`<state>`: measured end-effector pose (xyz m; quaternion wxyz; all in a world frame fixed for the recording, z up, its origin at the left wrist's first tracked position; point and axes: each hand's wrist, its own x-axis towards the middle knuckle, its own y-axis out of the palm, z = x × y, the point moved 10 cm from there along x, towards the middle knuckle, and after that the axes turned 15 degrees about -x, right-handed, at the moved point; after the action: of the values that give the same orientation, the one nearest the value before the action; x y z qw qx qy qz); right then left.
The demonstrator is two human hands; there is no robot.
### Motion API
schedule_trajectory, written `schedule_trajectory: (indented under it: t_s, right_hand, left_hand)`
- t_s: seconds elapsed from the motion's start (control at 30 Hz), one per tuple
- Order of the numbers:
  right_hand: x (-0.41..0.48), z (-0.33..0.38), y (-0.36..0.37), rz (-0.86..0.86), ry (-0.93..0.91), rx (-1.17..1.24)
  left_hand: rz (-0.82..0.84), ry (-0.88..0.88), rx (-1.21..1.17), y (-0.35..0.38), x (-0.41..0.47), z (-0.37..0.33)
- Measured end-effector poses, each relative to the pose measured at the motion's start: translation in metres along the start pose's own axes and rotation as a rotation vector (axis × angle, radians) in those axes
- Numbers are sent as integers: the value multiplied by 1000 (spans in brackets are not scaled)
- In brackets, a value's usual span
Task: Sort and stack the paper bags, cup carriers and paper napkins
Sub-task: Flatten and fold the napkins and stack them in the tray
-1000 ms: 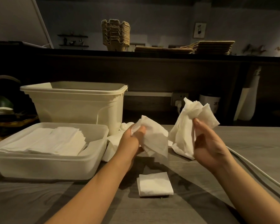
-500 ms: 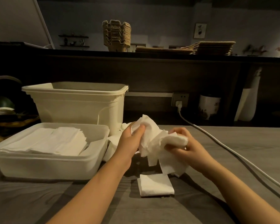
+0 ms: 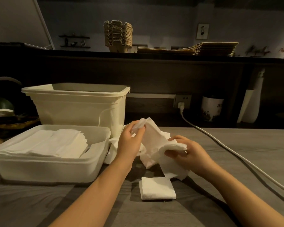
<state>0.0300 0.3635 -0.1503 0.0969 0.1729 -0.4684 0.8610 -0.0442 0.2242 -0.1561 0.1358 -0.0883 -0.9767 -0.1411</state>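
My left hand pinches the top corner of a white paper napkin above the grey table. My right hand grips more crumpled white napkin just to the right, and the two pieces touch between my hands. A folded napkin lies flat on the table below them. A low white tray on the left holds a stack of folded napkins. More loose napkins lie between the tray and my left hand. Cup carriers and flat paper bags are stacked on the dark shelf behind.
A tall cream bin stands behind the tray. A white cable runs from a wall socket across the table's right side. A white jar and a pale vase stand at the back right. Dishes sit far left.
My right hand has come down and left with its napkins until they meet the one in my left hand. My left hand now pinches its napkin higher, at the top corner.
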Motion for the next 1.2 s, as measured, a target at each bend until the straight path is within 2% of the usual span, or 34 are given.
schedule_trajectory:
  t_s: [0.1, 0.17, 0.27, 0.33, 0.5, 0.6, 0.77, 0.93, 1.07, 1.2]
  right_hand:
    - [2, -1, 1, 5, 12, -60]
    - [2, -2, -3, -38, 8, -72]
    - [-1, -2, -22, -209, -16, 32]
    - [-6, 0, -36, -339, -59, 108]
    - [-9, 6, -44, -436, -159, 43]
    - [-9, 11, -43, -454, -234, -49]
    - [-10, 16, -42, -442, -284, -20]
    - [-12, 21, -39, -438, -335, -137]
    - [-11, 23, -38, -432, -358, -150]
    - [-9, 21, -37, -426, -345, -173]
  left_hand:
    - [-38, 37, -132, -4, 0, -8]
    - [10, 30, -223, 2, -4, -11]
    - [154, -47, -468, 15, -11, -12]
    - [210, -86, -525, 18, -12, -13]
    - [343, 11, -187, 35, -16, -16]
    - [354, 49, -100, 38, -14, -12]
    - [346, 130, 42, 40, -13, -12]
    - [301, 23, 4, 34, -12, -5]
    - [334, -103, 13, 37, -12, 8]
    - [308, -134, 22, 35, -11, 12]
